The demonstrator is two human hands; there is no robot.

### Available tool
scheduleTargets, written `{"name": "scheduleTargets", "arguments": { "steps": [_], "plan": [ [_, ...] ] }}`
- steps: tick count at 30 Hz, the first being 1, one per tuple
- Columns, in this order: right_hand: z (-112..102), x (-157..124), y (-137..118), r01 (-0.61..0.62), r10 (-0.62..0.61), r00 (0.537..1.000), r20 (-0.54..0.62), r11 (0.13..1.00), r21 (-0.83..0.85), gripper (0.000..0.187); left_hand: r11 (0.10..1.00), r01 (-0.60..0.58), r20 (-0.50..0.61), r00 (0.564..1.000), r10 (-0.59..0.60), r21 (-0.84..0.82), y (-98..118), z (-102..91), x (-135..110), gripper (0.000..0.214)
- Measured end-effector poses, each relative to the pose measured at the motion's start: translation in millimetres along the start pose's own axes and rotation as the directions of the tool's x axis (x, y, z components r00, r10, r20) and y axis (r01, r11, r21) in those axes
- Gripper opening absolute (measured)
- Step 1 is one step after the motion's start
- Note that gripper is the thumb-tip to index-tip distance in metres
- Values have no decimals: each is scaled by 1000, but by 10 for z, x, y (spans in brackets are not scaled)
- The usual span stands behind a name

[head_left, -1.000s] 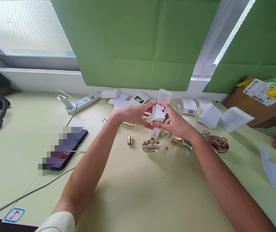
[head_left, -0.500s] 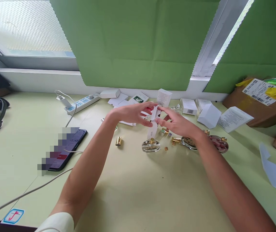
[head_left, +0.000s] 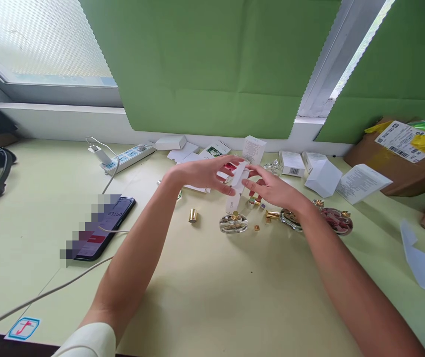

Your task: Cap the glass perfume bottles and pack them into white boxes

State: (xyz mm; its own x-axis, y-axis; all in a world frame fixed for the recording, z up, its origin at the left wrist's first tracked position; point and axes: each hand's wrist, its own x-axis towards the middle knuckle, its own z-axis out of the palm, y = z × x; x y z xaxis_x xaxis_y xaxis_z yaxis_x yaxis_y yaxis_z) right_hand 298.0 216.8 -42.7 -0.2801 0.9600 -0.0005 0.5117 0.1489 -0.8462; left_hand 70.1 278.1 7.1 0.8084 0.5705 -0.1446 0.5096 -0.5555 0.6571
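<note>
A narrow white carton [head_left: 236, 191] stands tilted on the table, between my two hands. My left hand [head_left: 214, 173] curls round its left side and upper end, thumb low and fingers reaching over. From the right, my right hand [head_left: 270, 187] grips the upper part with thumb and fingertips. In front of the carton stands a clear oval perfume bottle [head_left: 233, 223] with a gold neck. A gold cylindrical cap [head_left: 193, 215] lies left of that bottle, and a tiny gold piece [head_left: 257, 228] to its right. My left hand partly hides printed card behind it.
Right of my hands stand a dark ornate bottle [head_left: 289, 219] and a pinkish bottle [head_left: 336, 221]. White boxes [head_left: 291, 163] and folded leaflets [head_left: 363, 182] line the back. A phone [head_left: 108, 228] with a cable and a power strip [head_left: 128, 157] are left; a cardboard box [head_left: 394, 166] is far right.
The gold cap has shifted right, closer to the oval bottle. The carton's upper end leans slightly more to the right; both hands have barely moved.
</note>
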Motion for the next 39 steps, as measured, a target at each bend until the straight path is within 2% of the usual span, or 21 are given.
{"name": "scheduleTargets", "arguments": {
  "steps": [5,9,13,17,23,30,34,37,39],
  "plan": [
    [-9,-11,-43,-7,3,999,-49,996,-91,57,992,66,-38,997,-62,105,55,31,13,77],
    [34,-24,-86,-36,20,994,-104,987,-154,60,967,122,-89,991,-104,224,144,60,34,75],
    [37,-25,-92,-1,-18,994,-106,984,-179,54,943,142,-78,989,-124,302,218,57,32,62],
    [11,-17,-85,72,-91,989,-117,984,-164,46,947,64,-56,997,-48,316,229,25,13,48],
    [2,-16,-78,99,-131,978,-164,977,-191,42,946,50,-66,997,-31,319,246,-3,-23,46],
    [1,12,-12,87,-102,987,-127,990,-115,35,960,68,-146,989,-29,271,167,-1,-11,39],
    [-4,13,12,81,-86,990,-109,996,-46,30,966,-14,-186,980,64,257,118,0,14,36],
    [1,17,22,57,-59,990,-126,998,-26,30,945,-68,-215,966,142,320,93,-7,26,31],
    [10,27,25,27,-28,991,-134,1000,-12,30,928,-88,-197,966,169,363,87,-9,30,27]
  ]
}}
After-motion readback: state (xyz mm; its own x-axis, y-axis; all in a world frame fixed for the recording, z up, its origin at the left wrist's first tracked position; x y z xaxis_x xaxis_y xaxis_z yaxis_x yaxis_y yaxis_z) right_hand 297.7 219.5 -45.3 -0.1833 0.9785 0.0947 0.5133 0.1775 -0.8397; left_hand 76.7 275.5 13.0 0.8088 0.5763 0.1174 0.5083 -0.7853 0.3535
